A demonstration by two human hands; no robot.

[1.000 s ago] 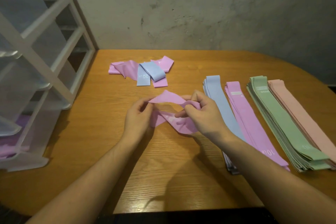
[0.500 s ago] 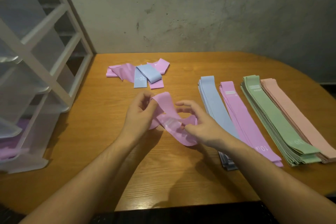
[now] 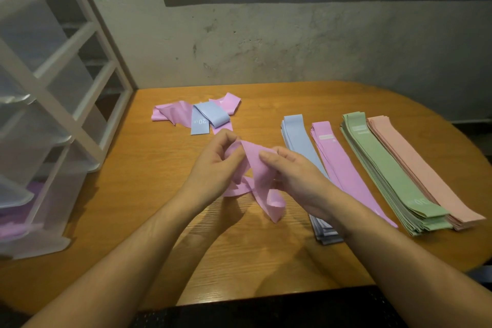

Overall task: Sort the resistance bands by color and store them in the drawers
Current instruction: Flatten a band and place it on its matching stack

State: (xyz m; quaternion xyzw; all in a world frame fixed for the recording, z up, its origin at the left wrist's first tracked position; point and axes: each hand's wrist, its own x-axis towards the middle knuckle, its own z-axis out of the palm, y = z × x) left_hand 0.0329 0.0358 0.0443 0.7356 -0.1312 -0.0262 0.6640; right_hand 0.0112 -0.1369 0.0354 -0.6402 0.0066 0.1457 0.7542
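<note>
Near the middle of the wooden counter (image 3: 138, 173), both hands work a twisted pink band (image 3: 259, 178) held just above the surface. The left hand (image 3: 213, 170) pinches the band's upper end, its fingers (image 3: 226, 141) curled round the fold. The right hand (image 3: 298, 176) grips the same band from the 3 o'clock side, fingertips pressed on its top edge, thumb hidden beneath. The band's loose loop hangs toward 6 o'clock and touches the counter.

At 12 o'clock from the hands lies an unsorted heap (image 3: 170, 114) of crumpled pink bands with one folded blue band (image 3: 206, 120) on top, printed "20".

From 2 to 4 o'clock, four sorted stacks lie side by side, running lengthwise: a blue stack (image 3: 295, 130), partly covered by the right forearm; just beside it a pink stack (image 3: 343, 168); then a tall green stack (image 3: 386, 168); and, touching it at the far right, a peach stack (image 3: 420, 168).

At 9 o'clock stands a white-framed drawer unit (image 3: 66, 104) with translucent drawers; several are pulled partway out. The lowest drawer (image 3: 40, 237) holds something pink or purple, blurred through the plastic.

A rough grey wall (image 3: 292, 42) rises behind the counter.
</note>
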